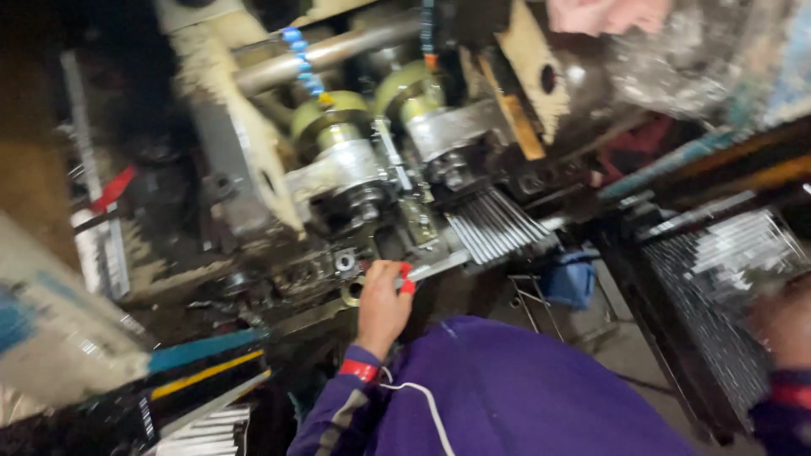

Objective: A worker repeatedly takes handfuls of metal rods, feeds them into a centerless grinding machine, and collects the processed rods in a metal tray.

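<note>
- Gripping a thin metal rod (435, 268), the left hand (382, 306) had its fingers (406, 279) curled round the rod's near end, red tips showing.
- The rod ran from those fingers up and to the right, toward a fanned bundle of rods (498, 226) just beyond the fingertips.
- Directly above the fingers sat the machine (338, 160), with two greenish rollers (329, 114) side by side and a blue segmented hose (302, 61) higher still.
- A small blue tub (570, 279) stood right of the fingers, below the bundle.
- The right hand (781, 325) was a blur at the frame's right edge, beside a stack of rods (726, 253); whether its fingers were clenched or loose could not be told.
- A purple sleeve (338, 414) with a red cuff led back from the left hand.
</note>
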